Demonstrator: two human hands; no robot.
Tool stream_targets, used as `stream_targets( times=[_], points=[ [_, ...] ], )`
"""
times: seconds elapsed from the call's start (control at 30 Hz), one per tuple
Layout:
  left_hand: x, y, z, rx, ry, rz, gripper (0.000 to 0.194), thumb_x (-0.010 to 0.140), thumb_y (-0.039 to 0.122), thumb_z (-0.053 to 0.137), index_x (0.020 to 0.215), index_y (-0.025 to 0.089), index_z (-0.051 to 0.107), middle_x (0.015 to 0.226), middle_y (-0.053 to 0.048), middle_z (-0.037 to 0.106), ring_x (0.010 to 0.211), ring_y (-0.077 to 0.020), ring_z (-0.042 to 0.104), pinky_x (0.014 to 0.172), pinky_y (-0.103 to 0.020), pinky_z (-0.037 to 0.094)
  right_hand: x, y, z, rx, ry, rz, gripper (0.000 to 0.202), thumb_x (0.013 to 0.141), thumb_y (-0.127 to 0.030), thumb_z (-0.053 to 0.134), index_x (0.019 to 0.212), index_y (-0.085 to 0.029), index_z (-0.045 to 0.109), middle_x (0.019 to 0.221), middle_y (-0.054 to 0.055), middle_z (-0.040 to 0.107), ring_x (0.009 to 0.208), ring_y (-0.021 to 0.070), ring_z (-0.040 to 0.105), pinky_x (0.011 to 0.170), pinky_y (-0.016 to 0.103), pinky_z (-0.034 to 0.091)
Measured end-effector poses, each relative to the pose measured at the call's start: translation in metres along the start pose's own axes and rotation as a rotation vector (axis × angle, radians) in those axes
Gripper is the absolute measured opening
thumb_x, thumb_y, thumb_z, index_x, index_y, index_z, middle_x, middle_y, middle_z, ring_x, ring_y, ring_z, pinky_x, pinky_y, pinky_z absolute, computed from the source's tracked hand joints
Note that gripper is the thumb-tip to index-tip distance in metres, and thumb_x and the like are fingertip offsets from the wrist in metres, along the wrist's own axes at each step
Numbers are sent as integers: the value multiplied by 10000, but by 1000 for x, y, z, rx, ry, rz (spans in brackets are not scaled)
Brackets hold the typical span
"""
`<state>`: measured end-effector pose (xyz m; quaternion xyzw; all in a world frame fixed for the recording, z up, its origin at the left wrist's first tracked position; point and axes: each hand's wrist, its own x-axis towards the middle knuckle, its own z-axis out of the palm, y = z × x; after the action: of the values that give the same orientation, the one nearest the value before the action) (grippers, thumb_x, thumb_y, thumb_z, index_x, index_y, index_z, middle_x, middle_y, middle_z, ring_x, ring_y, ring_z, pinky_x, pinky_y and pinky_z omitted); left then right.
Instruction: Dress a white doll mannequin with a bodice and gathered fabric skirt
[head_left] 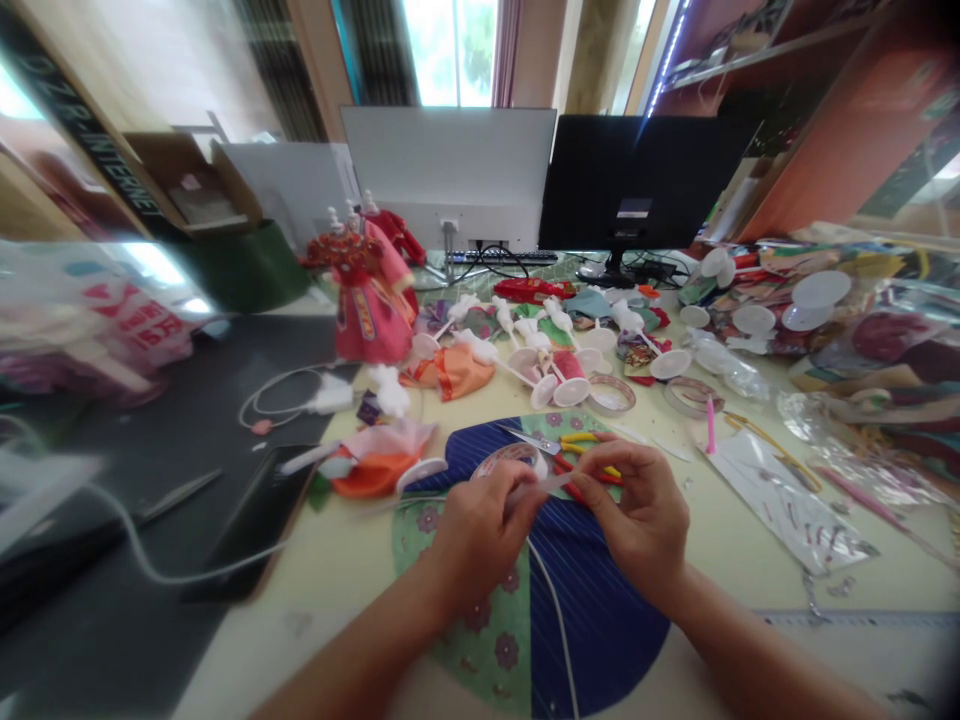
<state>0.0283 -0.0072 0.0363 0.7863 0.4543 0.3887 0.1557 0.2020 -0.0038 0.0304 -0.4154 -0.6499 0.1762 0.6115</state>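
Note:
My left hand (480,535) is closed round a roll of tape (531,460), over a round fabric piece (592,610) of dark blue and green floral cloth. My right hand (637,510) pinches the end of a short pale strip (559,482) that runs between the two hands. Just behind my fingers lie yellow-handled scissors (574,443) and a red-handled tool (568,480), partly hidden by my right hand. A white cord (555,610) crosses the fabric below my hands.
Doll-like figures in orange cloth (450,372) and red dresses (371,310) stand or lie behind. Two monitors (450,160) rise at the back. A phone (259,530) lies left; a clear packet (787,500) and bagged fabrics (885,330) are right.

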Motion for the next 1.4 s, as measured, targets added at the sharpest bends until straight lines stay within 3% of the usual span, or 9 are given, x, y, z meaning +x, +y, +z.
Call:
stream_targets(
  times=[0.23,0.37,0.43,0.6,0.7,0.93,1.23,1.4],
  points=[
    [3,2,-4,-61,-14,-60,125,882,309,481,887,195,533,770,-11,652,621,-127,596,575,-229,418,1,2,0,-36,4,-19,198,793,-117,604,931,-226,514,812,10,591,872,190,599,898,450,454],
    [6,1,-6,-223,-7,-252,145,862,336,503,853,194,531,660,17,597,555,-116,559,534,-217,398,16,7,-9,-156,29,5,190,813,-172,575,980,-218,498,844,23,599,815,183,610,801,383,494],
    [9,0,-8,-369,4,-360,163,851,353,516,838,190,522,608,36,551,527,-107,532,505,-206,388,26,12,-16,-355,-91,-19,138,812,-201,565,943,-211,524,854,38,611,827,200,599,762,366,487],
    [16,-2,-15,-643,47,-498,177,841,344,530,787,177,499,543,64,483,484,-71,463,466,-169,340,37,24,-25,-822,-604,-29,161,826,-300,552,937,-186,578,856,82,643,833,256,604,745,395,456],
    [19,-3,-19,-701,61,-559,198,835,357,541,784,170,503,522,69,475,445,-52,425,431,-154,298,34,25,-24,-929,-753,31,229,814,-337,576,980,-181,582,934,106,637,866,271,608,734,383,456],
    [21,-5,-22,-748,86,-598,208,818,357,562,775,163,497,493,72,480,418,-35,381,405,-134,268,34,39,-25,-1031,-750,31,265,812,-336,565,1006,-156,564,921,114,629,851,283,609,715,376,454],
    [22,-10,-25,-833,125,-624,238,799,388,580,794,167,490,503,65,495,402,-30,360,385,-129,250,36,52,-25,-956,-753,32,249,802,-347,522,960,-155,531,870,94,625,751,227,603,642,305,411],
    [24,-12,-28,-829,184,-634,234,793,381,589,791,170,487,500,70,484,396,-26,347,378,-125,241,37,47,-26,-896,-652,81,332,757,-381,530,1003,-161,507,840,80,634,734,225,606,621,289,386]
  ],
)
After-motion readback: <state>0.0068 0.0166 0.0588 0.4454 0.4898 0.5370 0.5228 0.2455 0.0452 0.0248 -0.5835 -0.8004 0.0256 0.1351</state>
